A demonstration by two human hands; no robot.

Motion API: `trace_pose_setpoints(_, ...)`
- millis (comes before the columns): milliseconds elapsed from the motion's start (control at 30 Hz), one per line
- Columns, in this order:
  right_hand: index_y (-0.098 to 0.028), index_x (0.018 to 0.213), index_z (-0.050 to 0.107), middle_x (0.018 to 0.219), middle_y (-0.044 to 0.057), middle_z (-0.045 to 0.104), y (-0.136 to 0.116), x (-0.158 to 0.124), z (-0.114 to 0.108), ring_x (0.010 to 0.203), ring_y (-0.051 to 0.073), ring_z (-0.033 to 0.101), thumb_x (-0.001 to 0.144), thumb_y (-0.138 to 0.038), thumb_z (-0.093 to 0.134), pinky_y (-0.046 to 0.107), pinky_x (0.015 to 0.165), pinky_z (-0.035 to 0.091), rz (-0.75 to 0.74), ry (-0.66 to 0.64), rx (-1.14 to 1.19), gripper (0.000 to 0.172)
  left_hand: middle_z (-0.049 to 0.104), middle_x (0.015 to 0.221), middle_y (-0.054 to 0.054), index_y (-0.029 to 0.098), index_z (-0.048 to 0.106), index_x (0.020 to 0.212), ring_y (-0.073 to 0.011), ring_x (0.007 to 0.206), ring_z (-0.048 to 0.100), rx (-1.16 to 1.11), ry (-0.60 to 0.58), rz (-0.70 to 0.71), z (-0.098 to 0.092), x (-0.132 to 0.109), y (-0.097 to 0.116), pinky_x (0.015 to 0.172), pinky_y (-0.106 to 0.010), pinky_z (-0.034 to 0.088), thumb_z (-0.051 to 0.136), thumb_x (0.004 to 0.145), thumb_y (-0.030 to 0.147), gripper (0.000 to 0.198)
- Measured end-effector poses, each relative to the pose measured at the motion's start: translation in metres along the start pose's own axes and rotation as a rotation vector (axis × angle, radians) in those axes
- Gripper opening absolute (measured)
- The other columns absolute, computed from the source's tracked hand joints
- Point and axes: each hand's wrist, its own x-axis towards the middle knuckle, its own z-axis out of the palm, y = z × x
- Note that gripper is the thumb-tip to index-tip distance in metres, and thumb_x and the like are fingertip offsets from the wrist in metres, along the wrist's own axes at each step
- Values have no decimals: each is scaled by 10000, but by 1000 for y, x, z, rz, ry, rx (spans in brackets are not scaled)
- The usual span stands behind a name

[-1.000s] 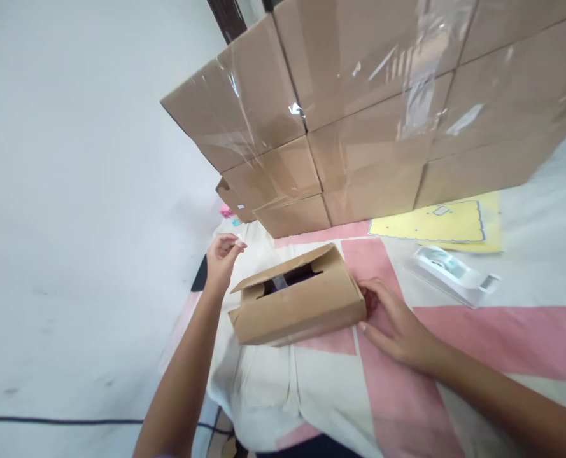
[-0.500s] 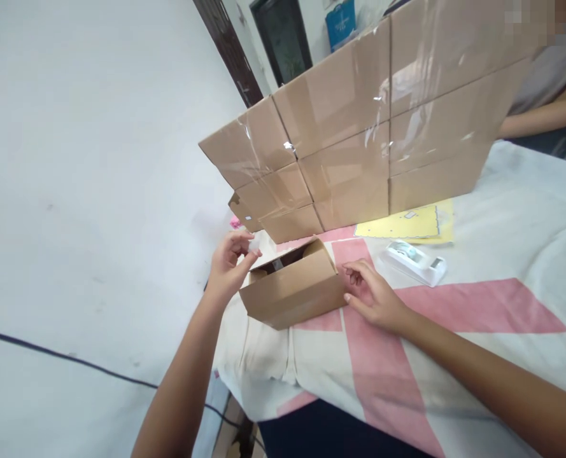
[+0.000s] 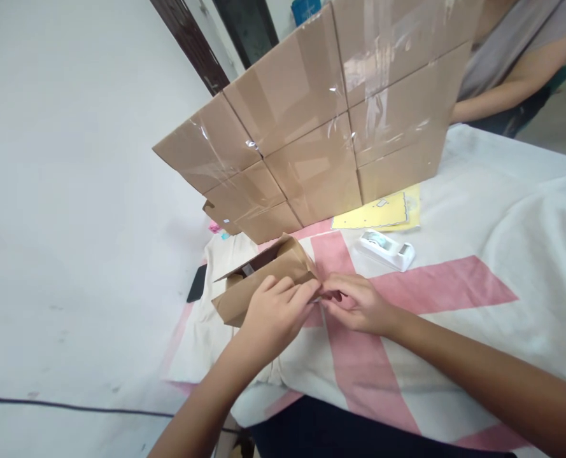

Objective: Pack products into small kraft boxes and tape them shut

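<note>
A small brown cardboard box (image 3: pixel 237 305) lies on the cloth with its top partly open and the flaps raised. My left hand (image 3: pixel 280 312) reaches across the front of the box to its right end, fingers bent and closed together there. Meeting it at the same corner, my right hand (image 3: pixel 356 302) has thumb and fingers pinched. Whatever lies between the fingertips of either hand is too small or hidden to tell. To the right of the box stands a white tape dispenser (image 3: pixel 388 250).
A tall taped cardboard panel (image 3: pixel 306 172) stands behind the box. Yellow sheets (image 3: pixel 371 213) lie at its foot. A black phone-like object (image 3: pixel 197 284) rests at the left edge of the cloth (image 3: pixel 454 343). Beyond the panel, a person's arm (image 3: pixel 502 95) shows.
My left hand, earlier raised at the box's left end with a small clear piece in its fingers, has moved right and down to the right corner, beside my right hand. The view has shifted.
</note>
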Motion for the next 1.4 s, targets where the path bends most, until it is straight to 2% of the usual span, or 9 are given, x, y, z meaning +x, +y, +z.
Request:
trace_pose_setpoints(233,-228,1071,623,750,-24,572,-1,1,5,637,127,526,896,-210,648,255,584,448,196,-38,71,178,770,925,-20,191,517,1270,-180,745,597,41,12,-3,7,-3,-5,676,-386,321,557,1012,309,287)
trace_pose_setpoints(333,-216,851,639,665,-34,553,0,1,8,579,113,480,906,-201,616,250,545,404,244,-57,118,61,763,898,-21,192,527,1261,-182,742,604,52,11,-4,7,-4,-4,672,-384,318,567,1005,304,282)
trace_pose_setpoints(500,-200,792,667,691,-9,637,4,4,7,569,114,507,904,-198,610,251,525,383,266,98,169,125,725,806,-5,208,553,1234,-193,714,611,-11,148,-62,-1,-10,-10,674,-370,340,682,913,470,434)
trace_pose_setpoints(633,-196,786,652,647,-19,559,19,9,2,586,123,487,921,-278,626,259,548,382,429,326,71,160,705,1191,-114,256,572,1272,-317,1058,634,91,305,-409,0,-22,-32,865,-441,413,641,914,508,443)
trace_pose_setpoints(700,-195,811,668,649,-17,554,30,9,2,605,132,497,920,-295,632,264,565,390,472,364,34,152,588,1424,-149,256,510,1400,-376,1273,547,80,236,-612,8,-29,-47,981,-512,402,551,956,508,512)
trace_pose_setpoints(767,-193,842,690,670,-10,583,40,7,5,610,136,507,915,-290,631,267,570,392,495,366,18,135,535,1501,-137,266,438,1483,-379,1366,490,-29,102,-703,18,-37,-62,1063,-549,378,481,979,513,563)
trace_pose_setpoints(900,-192,849,704,664,-11,585,49,3,14,595,133,505,902,-250,612,264,564,384,513,319,0,121,603,1454,-83,305,370,1537,-354,1336,544,-267,-21,-719,31,-53,-78,1104,-559,393,485,968,517,618)
trace_pose_setpoints(1233,-187,845,719,631,-18,566,43,3,27,576,126,487,899,-273,612,260,553,361,514,271,22,147,588,1465,-81,322,348,1541,-347,1360,521,-320,26,-697,32,-71,-71,1123,-556,385,534,942,516,657)
trace_pose_setpoints(1400,-173,863,732,638,-14,562,41,3,28,579,123,478,894,-246,600,259,552,364,515,269,51,154,579,1366,-145,252,539,1300,-386,1302,503,-90,263,-694,34,-69,-66,1107,-598,340,661,852,542,547)
